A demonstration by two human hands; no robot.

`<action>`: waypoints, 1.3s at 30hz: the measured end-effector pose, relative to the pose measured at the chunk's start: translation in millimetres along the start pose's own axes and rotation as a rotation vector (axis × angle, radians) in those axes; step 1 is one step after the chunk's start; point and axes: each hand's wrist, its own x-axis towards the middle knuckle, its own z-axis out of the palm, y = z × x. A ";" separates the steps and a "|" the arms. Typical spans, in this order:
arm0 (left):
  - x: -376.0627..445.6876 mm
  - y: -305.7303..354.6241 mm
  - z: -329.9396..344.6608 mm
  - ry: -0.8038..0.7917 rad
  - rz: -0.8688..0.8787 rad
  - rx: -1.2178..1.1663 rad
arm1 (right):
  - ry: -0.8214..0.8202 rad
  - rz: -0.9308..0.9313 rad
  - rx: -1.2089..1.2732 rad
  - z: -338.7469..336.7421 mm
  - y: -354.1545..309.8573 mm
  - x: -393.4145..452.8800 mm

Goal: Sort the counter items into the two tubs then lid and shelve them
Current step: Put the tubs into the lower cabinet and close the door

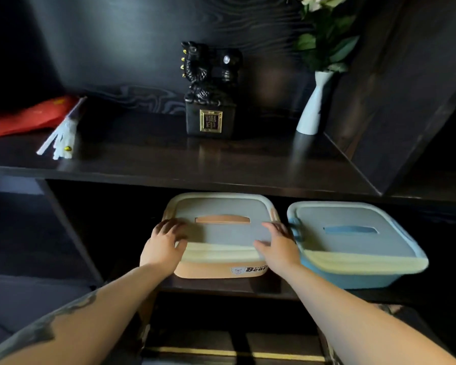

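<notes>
Working L to R along the lower shelf (221, 288): your left hand (162, 245) lies on the left front corner of the orange tub (221, 270), fingers spread fairly straight over the lid (221, 233) and thumb down by the front rim. It presses, not grips. Your right hand (278, 245) does the same on the right front corner, fingers flat on the lid, thumb along the front rim, w/ its outer edge close to the blue tub (353, 270) next door.

Orange tub is lidded and sits mid-shelf, back half already under the upper shelf board (169, 175), front edge near the shelf's front edge. Blue tub is lidded too, right of it, angled a bit so its front right corner looks to overhang the front edge; the two tubs nearly touch at the near corners.

What the next move turns on: the tub lies straight ahead of both palms, its depth axis running front to back into the shelf, and both hands are on the near end, about equally close. So a push goes straight back, both hands even, or it'll skew into the blue one. Looks like shelving is nearly done; the blue tub prob. wants squaring after.

Upper shelf carries a red cloth (24, 119) at left, a black dragon statue (208, 90) centre-back, a white vase (313, 106) at right.
</notes>
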 end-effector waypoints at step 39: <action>-275.6 -117.0 67.7 -0.066 -0.657 -0.927 | 0.136 0.493 0.625 153.0 37.5 -232.5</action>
